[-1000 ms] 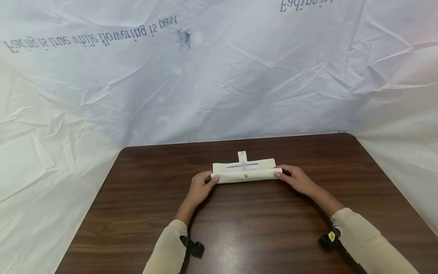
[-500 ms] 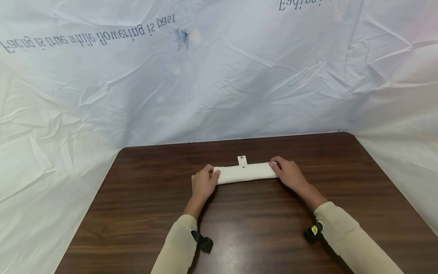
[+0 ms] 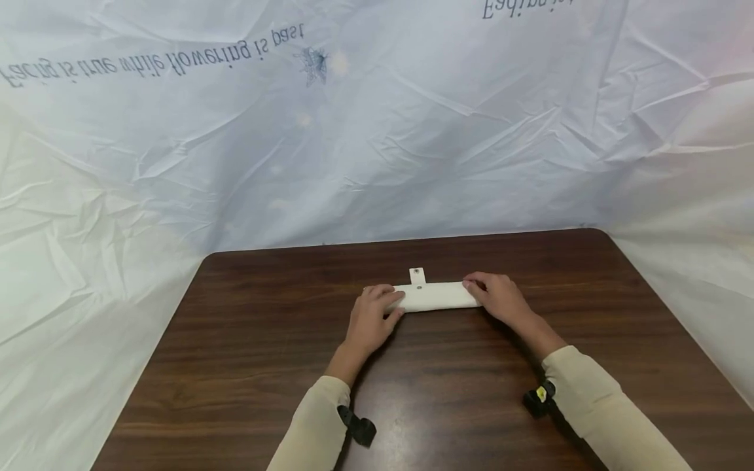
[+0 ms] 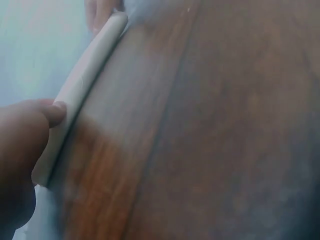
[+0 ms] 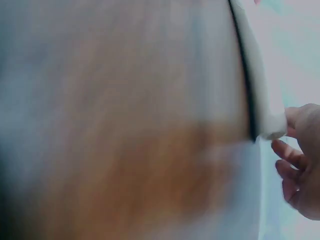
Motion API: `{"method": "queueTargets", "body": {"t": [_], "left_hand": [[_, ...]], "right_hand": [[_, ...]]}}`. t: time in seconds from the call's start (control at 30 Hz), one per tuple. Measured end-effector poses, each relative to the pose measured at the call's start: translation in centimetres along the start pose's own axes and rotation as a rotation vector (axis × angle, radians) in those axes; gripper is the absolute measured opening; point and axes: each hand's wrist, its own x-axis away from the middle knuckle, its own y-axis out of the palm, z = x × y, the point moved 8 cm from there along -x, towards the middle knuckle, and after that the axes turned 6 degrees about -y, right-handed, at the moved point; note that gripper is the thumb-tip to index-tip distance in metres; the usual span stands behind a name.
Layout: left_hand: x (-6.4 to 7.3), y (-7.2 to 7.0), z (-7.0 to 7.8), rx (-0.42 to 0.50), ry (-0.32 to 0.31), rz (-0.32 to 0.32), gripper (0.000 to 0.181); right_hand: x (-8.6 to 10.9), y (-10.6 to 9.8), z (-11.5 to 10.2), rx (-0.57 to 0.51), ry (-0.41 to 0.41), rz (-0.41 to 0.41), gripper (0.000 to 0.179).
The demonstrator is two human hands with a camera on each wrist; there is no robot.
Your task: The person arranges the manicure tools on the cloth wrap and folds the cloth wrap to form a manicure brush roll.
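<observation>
A white roll-up pouch (image 3: 440, 297) lies folded into a narrow bar on the table. Its snap strap (image 3: 417, 275) sticks out from the far side, unfastened, and a second metal snap sits on the pouch near the strap's base. My left hand (image 3: 372, 319) rests over the pouch's left part, fingers stretched across the top and thumb near the front edge. At the other end, my right hand (image 3: 502, 301) pinches the far right corner between thumb and fingers. The left wrist view shows the pouch (image 4: 80, 85) with a digit of the left hand (image 4: 22, 140) pressed against it.
Below everything is a dark wood-grain table (image 3: 448, 392) with rounded far corners. Pale printed sheeting (image 3: 377, 144) hangs behind and at both sides. Black wrist straps (image 3: 360, 428) sit on both sleeves.
The pouch's near part has been folded over, hiding the thin metal tool seen inside. My left hand then slid inward onto the pouch's top; the right stayed at its corner over the last half second.
</observation>
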Motion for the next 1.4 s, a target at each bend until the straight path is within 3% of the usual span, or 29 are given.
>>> {"method": "queueTargets", "body": {"t": [0.13,0.23,0.37,0.5,0.63,0.77,0.97,1.07,1.4], "left_hand": [[0.0,0.5,-0.8,0.074,-0.051,-0.018,0.028],[0.0,0.6,-1.2,0.103,-0.07,-0.01,0.026],[-0.1,0.7,-1.2,0.113,-0.082,-0.021,0.025],[-0.2,0.8,-1.0,0.118,-0.091,-0.031,0.024],[-0.3,0.8,-1.1,0.117,-0.103,-0.032,0.024],[-0.2,0.8,-1.2,0.123,-0.103,-0.033,0.024],[-0.2,1.0,-1.3,0.133,-0.104,-0.028,0.024],[-0.3,1.1,-1.3,0.136,-0.105,-0.025,0.024],[-0.3,0.9,-1.3,0.142,-0.104,0.0,0.023]], "right_hand": [[-1.2,-0.6,-1.7,0.046,-0.047,0.068,0.028],[-3.0,0.2,-3.1,-0.071,-0.052,0.058,0.029],[-5.3,2.7,-4.0,-0.3,0.05,-0.021,0.033],[-6.5,4.6,-3.9,-0.402,0.186,-0.113,0.04],[-6.9,5.3,-4.1,-0.508,0.206,-0.187,0.044],[-6.4,4.8,-4.6,-0.527,0.099,-0.18,0.037],[-5.1,4.0,-5.9,-0.424,-0.216,-0.08,0.017],[-4.8,3.9,-6.4,-0.365,-0.313,-0.039,0.011],[-4.3,4.2,-7.1,-0.263,-0.377,-0.036,0.009]]}}
